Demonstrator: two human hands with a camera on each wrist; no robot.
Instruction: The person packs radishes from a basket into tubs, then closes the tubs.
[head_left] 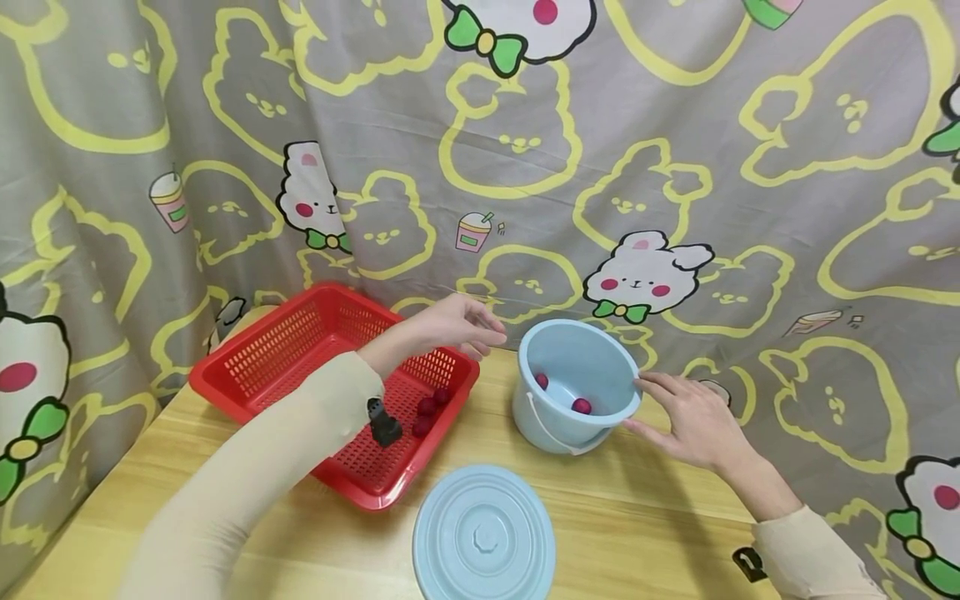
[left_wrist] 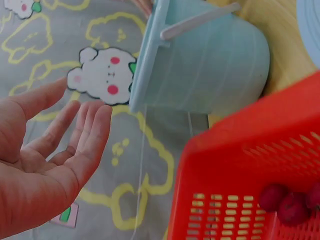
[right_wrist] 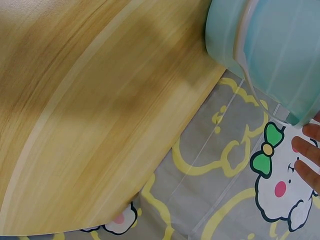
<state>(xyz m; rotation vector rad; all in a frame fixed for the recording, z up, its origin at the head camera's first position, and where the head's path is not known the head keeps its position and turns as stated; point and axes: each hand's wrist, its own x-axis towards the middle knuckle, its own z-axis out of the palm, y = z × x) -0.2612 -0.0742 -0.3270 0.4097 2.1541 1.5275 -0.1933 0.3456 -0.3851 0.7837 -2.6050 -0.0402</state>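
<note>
A light blue bucket [head_left: 551, 429] stands on the table with two dark red balls inside, one [head_left: 581, 406] on its floor and one [head_left: 541, 381] by the left wall. My right hand [head_left: 693, 421] touches the bucket's right rim with its fingertips. Between the red basket [head_left: 375, 498] and the bucket, my left hand [head_left: 457, 325] hovers over the basket's back edge, holding nothing; its fingers are loosely bent in the left wrist view [left_wrist: 65, 155]. Several dark red balls [head_left: 426, 406] lie in the basket's right end.
A round light blue lid [head_left: 484, 537] lies on the wooden table [head_left: 622, 533] in front of the bucket. Behind the table hangs a grey patterned curtain [head_left: 405, 125]. In the right wrist view, the table's edge runs beside the bucket [right_wrist: 280, 50].
</note>
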